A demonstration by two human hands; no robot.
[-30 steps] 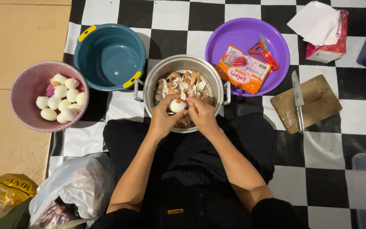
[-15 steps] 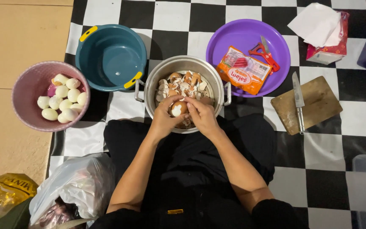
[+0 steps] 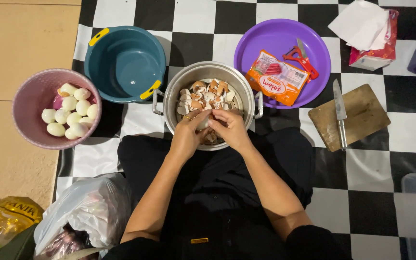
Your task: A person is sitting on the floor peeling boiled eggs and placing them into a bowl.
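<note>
Head view: fingers [image 3: 203, 117] apparently pinch an egg [image 3: 203, 123].

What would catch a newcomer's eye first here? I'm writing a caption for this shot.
Both hands, left hand and right hand, meet over a metal pot full of broken eggshells, pinching an egg. To the left sits a pink basket of peeled eggs; to the upper right, a purple basin.

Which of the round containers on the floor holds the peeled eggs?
The pink basket at far left, full of white peeled eggs. The teal tub is empty; the metal pot holds broken shells.
</note>
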